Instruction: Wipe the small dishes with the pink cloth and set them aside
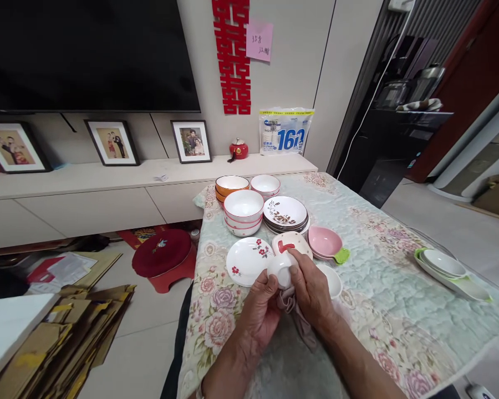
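Both hands come together over the near half of the table. Between them is a small white bowl [279, 272], tilted, with its underside partly showing. My left hand [261, 307] is closed on its left edge, thumb on top. My right hand [311, 285] is closed around a greyish-pink cloth [297, 318], pressing it to the bowl's right side; the cloth's end hangs down. Just behind are a white plate with red flowers [243, 260] and a dotted dish [303, 242] with a red mark. Another white bowl [331, 280] sits partly hidden behind my right hand.
Stacked white bowls [244, 205], orange bowls [232, 183] and brown-flowered plates [285, 211] stand farther back. Pink dishes [325, 242] lie right of them, green-rimmed dishes [444, 266] at far right. A floral cloth [399, 310] covers the table. A red stool [162, 255] and flattened cardboard [66, 343] are left.
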Tool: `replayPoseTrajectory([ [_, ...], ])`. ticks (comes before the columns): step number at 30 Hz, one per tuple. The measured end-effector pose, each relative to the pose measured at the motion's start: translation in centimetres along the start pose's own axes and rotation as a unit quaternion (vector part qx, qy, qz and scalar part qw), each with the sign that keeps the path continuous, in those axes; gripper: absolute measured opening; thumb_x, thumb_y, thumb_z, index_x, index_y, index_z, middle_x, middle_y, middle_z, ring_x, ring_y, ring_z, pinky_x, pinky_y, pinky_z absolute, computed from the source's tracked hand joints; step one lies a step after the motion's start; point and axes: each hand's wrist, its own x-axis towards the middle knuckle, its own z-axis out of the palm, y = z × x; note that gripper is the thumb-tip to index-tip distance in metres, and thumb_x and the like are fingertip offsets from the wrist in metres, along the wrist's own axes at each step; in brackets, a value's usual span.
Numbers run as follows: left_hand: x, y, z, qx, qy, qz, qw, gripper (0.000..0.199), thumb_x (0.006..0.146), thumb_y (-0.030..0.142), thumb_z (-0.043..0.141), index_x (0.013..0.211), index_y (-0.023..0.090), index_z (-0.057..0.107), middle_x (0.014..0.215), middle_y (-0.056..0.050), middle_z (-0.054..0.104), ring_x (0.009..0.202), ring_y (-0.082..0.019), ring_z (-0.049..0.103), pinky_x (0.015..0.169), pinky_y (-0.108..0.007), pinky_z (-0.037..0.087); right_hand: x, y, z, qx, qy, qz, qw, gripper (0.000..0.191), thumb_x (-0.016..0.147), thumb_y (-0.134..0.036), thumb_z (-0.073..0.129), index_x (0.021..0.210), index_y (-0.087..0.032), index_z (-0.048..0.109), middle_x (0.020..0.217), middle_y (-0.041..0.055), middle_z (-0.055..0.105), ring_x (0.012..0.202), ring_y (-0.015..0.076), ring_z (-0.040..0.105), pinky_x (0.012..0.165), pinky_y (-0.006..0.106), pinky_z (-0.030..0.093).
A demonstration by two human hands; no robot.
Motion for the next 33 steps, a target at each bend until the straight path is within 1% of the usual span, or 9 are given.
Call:
replayPoseTrajectory([
  [2, -0.3, -0.1, 0.1, 0.018, -0.02, -0.02, 0.999, 0.041, 0.063, 0.024, 0.088, 0.099, 0.014, 0.072, 0.096, -0.006, 0.074, 0.082, -0.016, 0.065, 0.071, -0.024, 0.051, 0.0, 0.0, -0.5, -0.012, 0.007, 0.004, 1.0, 0.037, 0.101, -0.036, 0.036, 0.118, -0.017, 0.062, 0.108, 0.0106, 0.072, 0.095, 0.0219, 0.068, 0.079, 0.031, 0.051],
  [5, -0.5, -0.1, 0.0, 0.05, -0.038, -0.038, 0.997, 0.037, 0.061, 0.021, 0.089, 0.092, 0.012, 0.071, 0.087, -0.005, 0.072, 0.078, -0.015, 0.062, 0.073, -0.024, 0.049, 0.4, 0.2, -1.3, -0.01, 0.018, 0.048, 0.999, 0.039, 0.101, -0.039, 0.035, 0.085, -0.019, 0.064, 0.07, 0.0028, 0.067, 0.061, 0.0163, 0.061, 0.057, 0.026, 0.044],
  [8, -0.5, 0.0, -0.3, 0.067, -0.038, -0.05, 0.996, 0.031, 0.061, 0.017, 0.088, 0.084, 0.012, 0.068, 0.082, -0.004, 0.07, 0.075, -0.014, 0.061, 0.072, -0.024, 0.048, 0.6, 0.4, -1.6, 0.013, 0.008, 0.07, 0.997, 0.042, 0.101, -0.042, 0.039, 0.072, -0.02, 0.059, 0.057, -0.0012, 0.057, 0.051, 0.0134, 0.052, 0.048, 0.025, 0.038],
  [11, -0.4, 0.0, -0.4, 0.06, -0.04, -0.045, 0.996, 0.029, 0.064, 0.018, 0.086, 0.085, 0.013, 0.067, 0.081, -0.003, 0.068, 0.073, -0.013, 0.06, 0.07, -0.023, 0.048, 0.5, 0.3, -1.4, 0.012, 0.014, 0.048, 0.999, 0.035, 0.101, -0.035, 0.041, 0.083, -0.018, 0.066, 0.072, 0.0023, 0.067, 0.063, 0.0154, 0.059, 0.058, 0.026, 0.044],
  [16, -0.5, -0.1, -0.1, 0.033, -0.069, -0.028, 0.997, 0.032, 0.074, 0.021, 0.079, 0.103, 0.014, 0.068, 0.094, -0.006, 0.071, 0.079, -0.014, 0.064, 0.072, -0.023, 0.05, 0.1, -0.7, -0.7, -0.055, 0.052, -0.105, 0.992, 0.029, 0.098, -0.02, 0.045, 0.12, -0.017, 0.063, 0.112, 0.0097, 0.07, 0.101, 0.0249, 0.059, 0.09, 0.043, 0.047],
  [23, -0.5, 0.2, 0.5, -0.029, -0.032, -0.004, 0.999, 0.034, 0.072, 0.012, 0.077, 0.105, 0.017, 0.071, 0.111, -0.006, 0.072, 0.108, -0.017, 0.064, 0.095, -0.024, 0.05, -0.3, -2.1, -0.3, -0.09, -0.059, -0.194, 0.975, 0.04, 0.094, -0.016, 0.047, 0.132, -0.017, 0.055, 0.142, 0.012, 0.053, 0.137, 0.0332, 0.035, 0.108, 0.058, 0.033],
  [26, -0.4, 0.2, 0.5, -0.046, -0.009, 0.012, 0.999, 0.027, 0.073, 0.015, 0.077, 0.1, 0.017, 0.072, 0.104, -0.006, 0.074, 0.102, -0.017, 0.067, 0.093, -0.025, 0.052, -0.6, -2.3, -0.4, -0.091, -0.02, -0.148, 0.985, 0.038, 0.095, -0.015, 0.045, 0.13, -0.019, 0.059, 0.144, 0.0149, 0.045, 0.13, 0.0321, 0.041, 0.103, 0.056, 0.039],
  [29, -0.3, 0.3, 0.4, -0.033, -0.006, 0.016, 0.999, 0.028, 0.073, 0.016, 0.079, 0.1, 0.014, 0.072, 0.101, -0.007, 0.074, 0.098, -0.019, 0.068, 0.093, -0.029, 0.052, -0.9, -2.1, -0.5, -0.061, 0.034, -0.079, 0.994, 0.03, 0.097, -0.017, 0.048, 0.118, -0.023, 0.067, 0.116, 0.0126, 0.055, 0.106, 0.0251, 0.053, 0.085, 0.044, 0.05],
  [33, -0.3, 0.5, 0.5, -0.028, 0.011, 0.032, 0.999, 0.031, 0.07, 0.017, 0.081, 0.099, 0.013, 0.071, 0.102, -0.008, 0.074, 0.096, -0.018, 0.067, 0.091, -0.028, 0.051, -1.1, -2.0, -0.7, 0.004, 0.017, -0.08, 0.997, 0.02, 0.095, -0.014, 0.053, 0.108, -0.021, 0.068, 0.094, 0.0065, 0.059, 0.088, 0.0186, 0.058, 0.074, 0.033, 0.051],
])
